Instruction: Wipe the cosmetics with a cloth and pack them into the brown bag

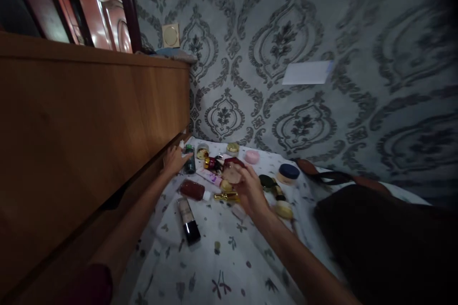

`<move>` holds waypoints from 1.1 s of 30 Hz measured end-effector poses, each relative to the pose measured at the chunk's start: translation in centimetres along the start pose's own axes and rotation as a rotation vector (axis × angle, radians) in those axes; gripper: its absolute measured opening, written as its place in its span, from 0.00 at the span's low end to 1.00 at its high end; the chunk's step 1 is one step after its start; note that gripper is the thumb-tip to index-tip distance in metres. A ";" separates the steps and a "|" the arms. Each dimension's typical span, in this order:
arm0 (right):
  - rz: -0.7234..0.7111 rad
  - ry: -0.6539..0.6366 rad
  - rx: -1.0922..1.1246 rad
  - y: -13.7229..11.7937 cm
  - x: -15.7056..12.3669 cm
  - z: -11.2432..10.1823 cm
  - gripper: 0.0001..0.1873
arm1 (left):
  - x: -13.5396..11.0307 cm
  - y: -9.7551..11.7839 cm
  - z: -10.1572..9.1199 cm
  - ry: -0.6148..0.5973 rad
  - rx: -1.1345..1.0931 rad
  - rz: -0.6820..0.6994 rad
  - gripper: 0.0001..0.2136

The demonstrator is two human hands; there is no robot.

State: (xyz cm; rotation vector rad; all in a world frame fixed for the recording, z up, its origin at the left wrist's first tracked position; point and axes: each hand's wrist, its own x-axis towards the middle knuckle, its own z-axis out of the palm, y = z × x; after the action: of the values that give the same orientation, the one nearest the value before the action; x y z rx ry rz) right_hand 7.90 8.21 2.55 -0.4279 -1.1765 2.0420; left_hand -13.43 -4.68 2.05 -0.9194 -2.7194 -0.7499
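Observation:
My left hand (175,159) reaches to the far left of a floral cloth (229,257), fingers closing on a dark green bottle (190,162) beside the wooden cabinet. My right hand (250,190) is lifted over the middle of the cloth, fingers wrapped round a small clear jar with a dark red lid (232,169). Around them lie a dark red bottle with a white cap (194,190), a black-capped foundation bottle (188,221), a gold tube (226,196) and a pale tube (211,177).
A tall wooden cabinet (82,143) lines the left. More jars sit farther back: a pink one (252,156), a blue-lidded one (288,173), gold-lidded ones (232,148). A dark bag (375,233) rests at right. Patterned wallpaper (322,33) rises behind.

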 end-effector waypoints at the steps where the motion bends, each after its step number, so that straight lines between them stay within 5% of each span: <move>1: 0.027 0.006 0.022 -0.4 -1.5 -0.7 0.18 | 0.5 0.3 0.4 -0.043 0.019 0.005 0.24; 7: 0.200 0.039 0.059 -2.3 -7.7 -5.3 0.25 | 1.6 0.2 1.0 -0.381 0.028 0.206 0.17; 10: 0.277 0.044 0.054 -2.5 -9.6 -7.0 0.24 | 1.0 -0.5 -0.1 -0.425 -0.003 0.314 0.16; 20: 0.443 0.037 0.111 -2.4 -13.6 -10.0 0.16 | -5.5 1.8 -3.2 -0.097 -0.102 0.359 0.18; 26: 0.455 0.019 0.177 -2.3 -13.8 -10.6 0.18 | -10.9 4.6 -2.5 -0.033 -0.133 0.519 0.20; 30: 0.428 -0.002 0.163 -2.5 -14.2 -10.4 0.18 | -13.7 5.4 -1.4 -0.354 0.016 0.678 0.21; 33: 0.401 -0.017 0.174 -2.7 -14.5 -10.3 0.19 | -13.5 6.1 -1.4 -0.564 -0.014 0.734 0.17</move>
State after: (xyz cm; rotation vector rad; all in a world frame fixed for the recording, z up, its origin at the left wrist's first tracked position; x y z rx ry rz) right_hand 25.04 4.68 -1.53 -0.5994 -0.9681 2.4722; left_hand 0.94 -8.28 1.51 -2.2194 -2.4233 -0.3876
